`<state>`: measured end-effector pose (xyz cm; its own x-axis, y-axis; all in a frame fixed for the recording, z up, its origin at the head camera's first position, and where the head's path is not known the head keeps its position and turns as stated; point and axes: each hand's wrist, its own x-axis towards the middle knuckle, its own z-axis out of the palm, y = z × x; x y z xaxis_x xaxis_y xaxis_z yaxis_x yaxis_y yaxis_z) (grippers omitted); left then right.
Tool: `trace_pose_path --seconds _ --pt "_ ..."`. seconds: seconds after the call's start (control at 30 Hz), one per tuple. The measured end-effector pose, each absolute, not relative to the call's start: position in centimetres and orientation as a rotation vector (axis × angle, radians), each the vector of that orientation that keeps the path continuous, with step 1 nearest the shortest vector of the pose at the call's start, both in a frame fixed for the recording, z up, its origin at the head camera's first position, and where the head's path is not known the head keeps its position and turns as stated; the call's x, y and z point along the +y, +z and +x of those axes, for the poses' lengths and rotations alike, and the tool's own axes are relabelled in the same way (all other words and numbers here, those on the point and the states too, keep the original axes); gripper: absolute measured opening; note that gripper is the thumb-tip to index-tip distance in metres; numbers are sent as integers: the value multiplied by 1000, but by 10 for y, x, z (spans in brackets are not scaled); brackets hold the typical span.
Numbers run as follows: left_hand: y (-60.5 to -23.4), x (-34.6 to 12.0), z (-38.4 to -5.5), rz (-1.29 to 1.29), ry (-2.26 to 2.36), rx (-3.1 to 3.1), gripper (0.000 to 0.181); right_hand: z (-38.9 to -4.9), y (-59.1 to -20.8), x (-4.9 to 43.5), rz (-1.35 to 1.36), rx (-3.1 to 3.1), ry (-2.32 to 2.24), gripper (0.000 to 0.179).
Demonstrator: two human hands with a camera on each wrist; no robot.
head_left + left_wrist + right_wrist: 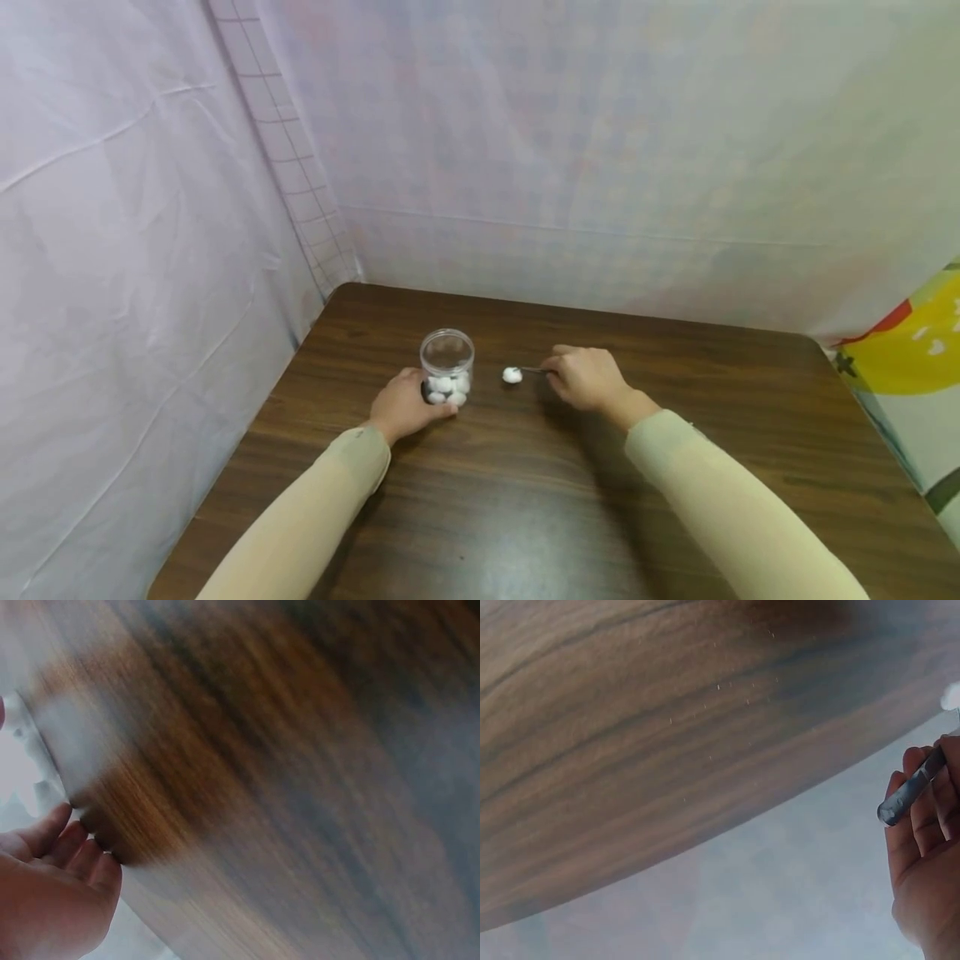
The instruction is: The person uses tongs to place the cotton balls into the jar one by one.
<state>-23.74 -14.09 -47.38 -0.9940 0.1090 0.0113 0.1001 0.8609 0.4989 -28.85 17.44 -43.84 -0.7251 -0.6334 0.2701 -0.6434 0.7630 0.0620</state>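
Note:
In the head view, a clear round jar without a lid stands on the table, with several white cotton balls in its lower part. My left hand grips the jar from the left, its thumb across the near side. Metal tweezers are pinched in my right hand, pointing left. At their tip is a single cotton ball, just right of the jar and apart from it. The right wrist view shows the tweezers' blunt end sticking out of the fingers; part of a white ball shows at the edge.
Both hands are over a dark brown wood-grain table. Pale cloth hangs behind it and along the left side. A yellow and red printed piece hangs past the right edge.

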Motion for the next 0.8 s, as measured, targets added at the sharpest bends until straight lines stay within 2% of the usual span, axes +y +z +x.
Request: trace_pose_path --seconds 0.4,0.8 --pt "-476 -134 -243 169 776 3020 85 -280 -402 184 1088 -2529 131 14" --pt "-480 -129 -249 156 772 3026 85 -287 -365 158 1195 -2392 169 13"
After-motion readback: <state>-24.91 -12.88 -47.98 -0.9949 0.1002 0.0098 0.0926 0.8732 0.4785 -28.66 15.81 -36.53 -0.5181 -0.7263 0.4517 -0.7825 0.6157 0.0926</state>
